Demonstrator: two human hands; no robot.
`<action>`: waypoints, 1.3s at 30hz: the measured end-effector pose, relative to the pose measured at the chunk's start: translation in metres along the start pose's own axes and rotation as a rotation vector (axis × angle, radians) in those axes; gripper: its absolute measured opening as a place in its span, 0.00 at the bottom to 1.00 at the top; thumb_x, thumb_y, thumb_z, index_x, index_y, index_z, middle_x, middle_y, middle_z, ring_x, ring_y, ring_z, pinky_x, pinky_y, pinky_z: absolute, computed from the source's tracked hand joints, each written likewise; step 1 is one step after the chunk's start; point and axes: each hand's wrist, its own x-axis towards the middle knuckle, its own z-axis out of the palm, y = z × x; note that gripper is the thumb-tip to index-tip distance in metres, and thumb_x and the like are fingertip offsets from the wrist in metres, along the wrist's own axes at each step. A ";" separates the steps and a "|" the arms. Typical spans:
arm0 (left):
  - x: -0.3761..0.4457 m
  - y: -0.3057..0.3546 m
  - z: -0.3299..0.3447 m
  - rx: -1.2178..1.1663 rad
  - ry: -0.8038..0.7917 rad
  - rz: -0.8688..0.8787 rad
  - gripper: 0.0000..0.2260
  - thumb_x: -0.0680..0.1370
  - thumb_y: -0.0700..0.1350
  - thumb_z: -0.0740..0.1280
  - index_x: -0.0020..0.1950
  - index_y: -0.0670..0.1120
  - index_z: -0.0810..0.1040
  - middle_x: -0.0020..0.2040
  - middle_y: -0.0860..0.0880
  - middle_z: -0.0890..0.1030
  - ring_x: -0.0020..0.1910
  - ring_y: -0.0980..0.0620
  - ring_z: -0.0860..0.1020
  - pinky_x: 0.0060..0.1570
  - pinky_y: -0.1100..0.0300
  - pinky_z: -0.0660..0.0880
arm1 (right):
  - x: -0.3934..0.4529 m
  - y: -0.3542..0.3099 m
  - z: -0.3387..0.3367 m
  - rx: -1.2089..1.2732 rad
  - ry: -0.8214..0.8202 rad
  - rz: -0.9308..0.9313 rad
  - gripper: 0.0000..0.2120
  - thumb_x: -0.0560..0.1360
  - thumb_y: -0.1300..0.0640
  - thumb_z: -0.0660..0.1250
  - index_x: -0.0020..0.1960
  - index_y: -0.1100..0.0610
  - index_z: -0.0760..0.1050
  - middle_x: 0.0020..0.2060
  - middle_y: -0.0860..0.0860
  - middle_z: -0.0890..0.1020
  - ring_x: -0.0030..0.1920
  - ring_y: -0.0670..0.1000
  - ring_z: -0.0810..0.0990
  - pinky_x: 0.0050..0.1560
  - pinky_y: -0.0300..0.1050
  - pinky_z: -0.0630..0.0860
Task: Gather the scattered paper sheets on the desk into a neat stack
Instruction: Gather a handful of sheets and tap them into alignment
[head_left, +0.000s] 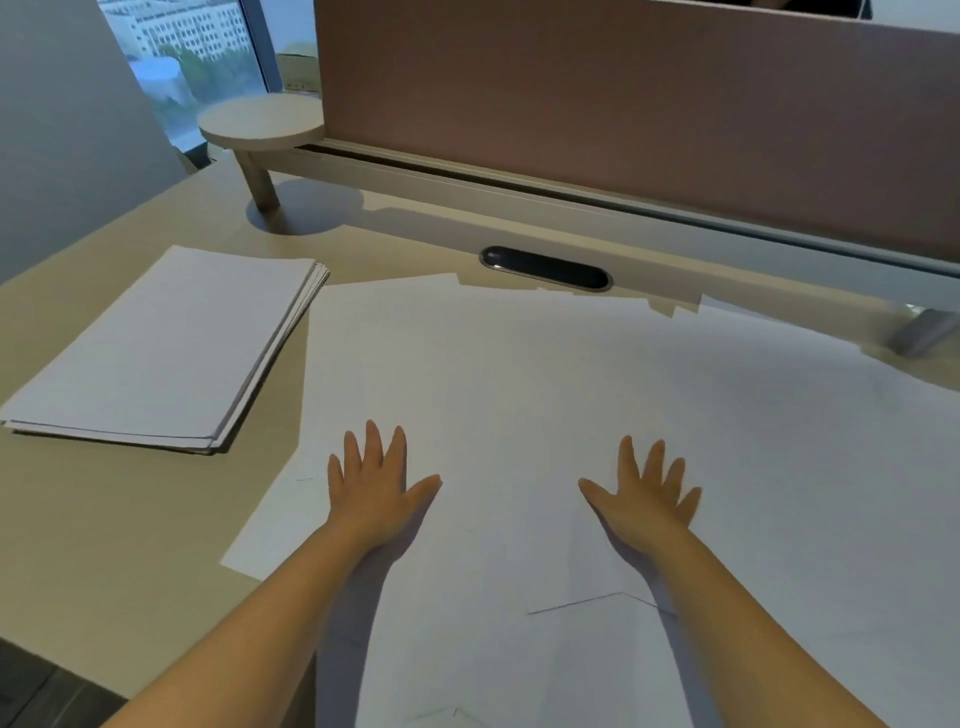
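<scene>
Both hands, left (376, 486) and right (641, 493), fingers spread wide, press overlapping loose sheets (571, 374); a sweep could crumple them or push some off the counter's (130, 519) near edge.

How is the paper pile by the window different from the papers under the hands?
The paper pile is gathered and roughly squared; the loose sheets lie spread and overlapping. The pile sits untouched; the left hand and right hand lie over the loose sheets. Both are blank white paper.
</scene>
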 end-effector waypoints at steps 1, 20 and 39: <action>0.001 0.005 0.001 -0.001 -0.011 -0.012 0.33 0.78 0.62 0.48 0.76 0.49 0.38 0.76 0.44 0.36 0.75 0.41 0.35 0.73 0.45 0.38 | -0.002 -0.001 0.002 -0.010 -0.017 -0.028 0.37 0.77 0.36 0.49 0.75 0.50 0.32 0.74 0.55 0.32 0.74 0.59 0.31 0.73 0.59 0.34; 0.006 0.057 -0.008 -0.213 0.152 -0.120 0.30 0.74 0.61 0.64 0.67 0.43 0.63 0.66 0.45 0.71 0.68 0.42 0.66 0.62 0.47 0.66 | -0.014 0.023 -0.012 0.344 0.262 0.037 0.26 0.76 0.46 0.60 0.71 0.53 0.61 0.68 0.51 0.69 0.68 0.55 0.66 0.65 0.50 0.64; 0.037 0.076 -0.029 -0.311 0.052 0.028 0.35 0.73 0.52 0.69 0.75 0.46 0.56 0.74 0.46 0.63 0.72 0.41 0.61 0.66 0.49 0.63 | 0.018 0.008 -0.033 0.693 0.232 0.154 0.34 0.73 0.52 0.67 0.74 0.59 0.57 0.70 0.57 0.65 0.69 0.58 0.66 0.68 0.51 0.65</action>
